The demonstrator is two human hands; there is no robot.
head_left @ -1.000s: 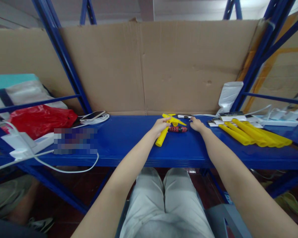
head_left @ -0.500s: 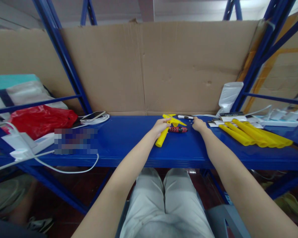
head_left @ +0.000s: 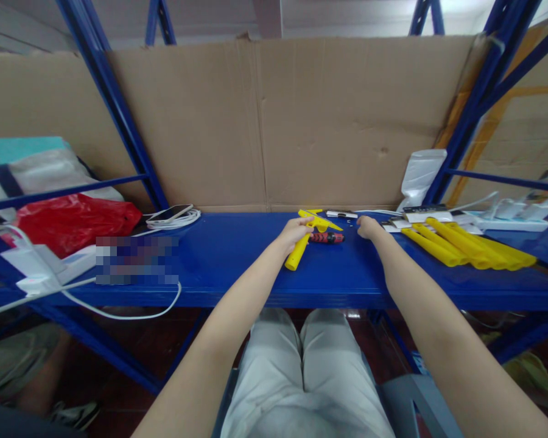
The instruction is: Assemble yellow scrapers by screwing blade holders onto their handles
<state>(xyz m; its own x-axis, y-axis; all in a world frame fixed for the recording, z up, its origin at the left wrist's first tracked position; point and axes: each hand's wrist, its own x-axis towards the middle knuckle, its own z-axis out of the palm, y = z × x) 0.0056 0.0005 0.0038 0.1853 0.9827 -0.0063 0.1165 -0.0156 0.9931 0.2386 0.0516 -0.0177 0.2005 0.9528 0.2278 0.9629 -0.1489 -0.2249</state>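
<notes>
My left hand (head_left: 295,233) is closed around a yellow plastic tube-handled piece (head_left: 296,255), whose flat, pointed upper part (head_left: 322,221) sticks out beyond the fingers. Just right of that hand, a red and black screwdriver-like tool (head_left: 327,238) lies on the blue shelf top. My right hand (head_left: 368,227) is lowered to the surface with its fingertips drawn together. Whatever is between them is too small or hidden to make out. Tiny pale bits, perhaps screws (head_left: 349,222), lie just left of those fingertips. Behind them is a small white and black item (head_left: 341,214).
Several yellow tubes (head_left: 466,243) lie at the right, near a white power strip (head_left: 514,223) and a white pouch (head_left: 422,176). Leftward are a phone (head_left: 170,213), coiled white cable (head_left: 187,218) and red bag (head_left: 80,222). Cardboard (head_left: 265,121) stands behind the blue shelf (head_left: 237,261).
My right hand has shifted slightly right, away from the tiny bits. My left hand keeps its hold on the yellow piece, almost unmoved.
</notes>
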